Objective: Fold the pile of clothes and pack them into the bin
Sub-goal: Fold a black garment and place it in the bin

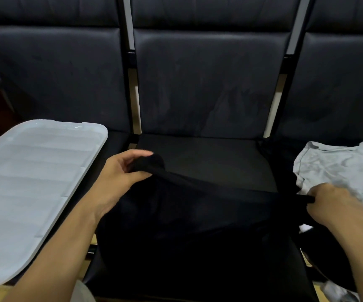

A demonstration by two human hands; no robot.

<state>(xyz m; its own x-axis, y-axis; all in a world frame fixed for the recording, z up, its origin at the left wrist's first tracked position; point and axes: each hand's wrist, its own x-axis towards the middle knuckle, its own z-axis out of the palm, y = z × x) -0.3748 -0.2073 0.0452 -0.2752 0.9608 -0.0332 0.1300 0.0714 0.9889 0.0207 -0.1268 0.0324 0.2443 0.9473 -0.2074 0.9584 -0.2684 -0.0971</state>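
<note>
A black garment (193, 219) hangs stretched between my two hands over the middle seat. My left hand (124, 171) grips one bunched end of its upper edge at the seat's left side. My right hand (333, 203) pinches the other end at the right. The cloth's lower part drapes down over the seat front, hard to tell from the dark cushion. A light grey shirt (341, 166) lies crumpled on the right seat, partly under my right hand, with more dark clothes (328, 253) beneath it. The bin shows only as a white ribbed lid (30, 188) on the left seat.
A row of dark padded chairs (209, 83) with upright backrests fills the view. Metal frame posts (130, 40) stand between the seats. A bit of pale cloth (337, 290) shows at the bottom right corner.
</note>
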